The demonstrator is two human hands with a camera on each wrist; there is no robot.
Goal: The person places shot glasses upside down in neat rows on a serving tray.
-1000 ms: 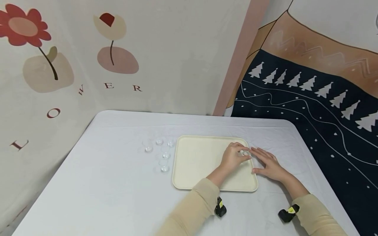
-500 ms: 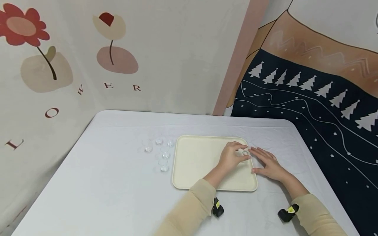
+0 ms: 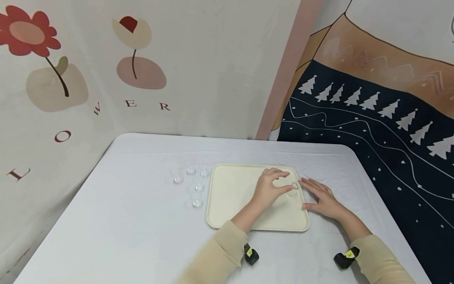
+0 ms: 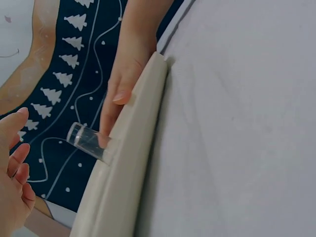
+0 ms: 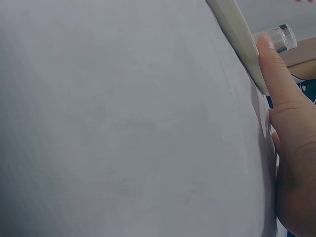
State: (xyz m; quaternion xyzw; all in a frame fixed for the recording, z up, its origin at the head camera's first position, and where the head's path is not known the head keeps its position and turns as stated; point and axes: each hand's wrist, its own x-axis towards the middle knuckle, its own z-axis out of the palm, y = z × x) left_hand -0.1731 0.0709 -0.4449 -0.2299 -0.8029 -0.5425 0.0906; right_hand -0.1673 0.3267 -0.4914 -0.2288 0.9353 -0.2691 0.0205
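Left hand (image 3: 266, 189) and right hand (image 3: 322, 200) both have thumb and fingers apart, holding nothing. A white-clothed table (image 3: 124, 217) bears a cream rectangular tray (image 3: 232, 193); the left hand is over it, the right at its right rim. Beyond the tray's left side stand five small clear cups (image 3: 197, 202). One lone transparent cup (image 3: 295, 185) stands on the tray near its right rim, between the hands; it is probably light, stiff, slick and perhaps breakable, best pinched lightly around its side walls.
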